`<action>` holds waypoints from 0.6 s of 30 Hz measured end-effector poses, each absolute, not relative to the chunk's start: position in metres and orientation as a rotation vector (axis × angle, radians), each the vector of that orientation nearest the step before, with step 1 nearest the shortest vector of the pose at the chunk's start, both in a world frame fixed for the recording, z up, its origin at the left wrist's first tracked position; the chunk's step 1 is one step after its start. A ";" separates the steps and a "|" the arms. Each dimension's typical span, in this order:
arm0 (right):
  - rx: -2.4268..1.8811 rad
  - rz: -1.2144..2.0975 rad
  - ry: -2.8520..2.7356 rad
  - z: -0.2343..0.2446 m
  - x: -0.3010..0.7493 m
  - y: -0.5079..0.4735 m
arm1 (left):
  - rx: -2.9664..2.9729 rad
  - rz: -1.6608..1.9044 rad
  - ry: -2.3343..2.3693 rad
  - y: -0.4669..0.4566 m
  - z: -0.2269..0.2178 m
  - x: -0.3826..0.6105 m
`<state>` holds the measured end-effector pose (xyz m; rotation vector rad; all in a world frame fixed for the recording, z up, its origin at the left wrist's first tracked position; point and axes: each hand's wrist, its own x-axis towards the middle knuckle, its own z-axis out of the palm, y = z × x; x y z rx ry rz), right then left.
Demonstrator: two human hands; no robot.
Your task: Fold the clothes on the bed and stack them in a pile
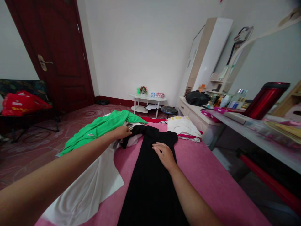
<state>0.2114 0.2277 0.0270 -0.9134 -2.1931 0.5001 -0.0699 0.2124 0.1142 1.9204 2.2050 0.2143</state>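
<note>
A long black dress [150,175] lies spread lengthwise over the pink bed cover [197,175], its upper end away from me. My left hand [122,132] is closed on a bunched black part at the dress's upper left. Resting on the upper part of the dress, my right hand [162,153] lies flat with its fingers stretched out. Left of the dress are a green garment [98,128] and a white garment [87,188]. Beyond its upper right edge sits a pile with a folded white shirt [184,126] on top.
On the right stand a white dresser [195,110] with a black bag [197,98] and a desk with a red thermos [265,100]. A small white table [148,98] and a round stool [169,110] are at the back wall. A chair at left bears a red bag [23,103].
</note>
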 end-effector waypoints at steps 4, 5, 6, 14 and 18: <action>-0.912 0.504 -2.181 0.025 0.212 0.230 | 1.891 0.223 2.245 0.208 0.106 -0.063; -0.914 0.505 -2.181 0.025 0.212 0.230 | 1.867 0.220 2.265 0.207 0.106 -0.061; -0.913 0.510 -2.180 0.024 0.212 0.230 | 1.839 0.223 2.293 0.207 0.108 -0.058; -0.881 0.757 -1.843 0.018 0.217 0.238 | 1.814 0.642 2.486 0.201 0.203 -0.037; -0.970 0.914 -1.485 0.012 0.226 0.244 | 2.141 0.734 1.848 0.144 0.253 0.023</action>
